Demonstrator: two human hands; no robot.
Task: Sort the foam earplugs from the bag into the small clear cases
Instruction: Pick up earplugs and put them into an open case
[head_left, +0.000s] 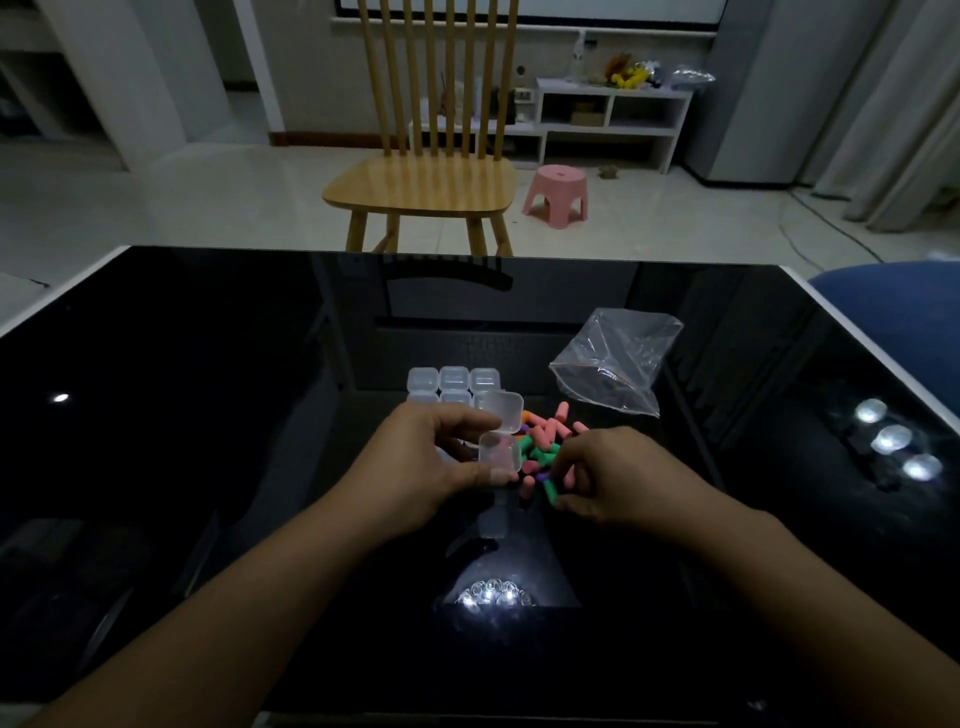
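On the black glossy table (208, 415) lies a pile of foam earplugs (545, 439) in pink, green, orange and purple. My left hand (431, 462) holds a small clear case (498, 434) with its hinged lid flipped up, just left of the pile. My right hand (608, 480) rests on the pile's near right side, its fingers pinched around a green earplug (549, 491). Behind my left hand stand several closed clear cases (453, 379) in rows. The emptied clear plastic bag (618, 358) lies at the back right of the pile.
A wooden chair (423, 182) stands beyond the table's far edge, with a pink stool (557, 189) beside it. A blue seat (893, 296) sits at the table's right corner. Lamp reflections glare on the glass at the right and near the front.
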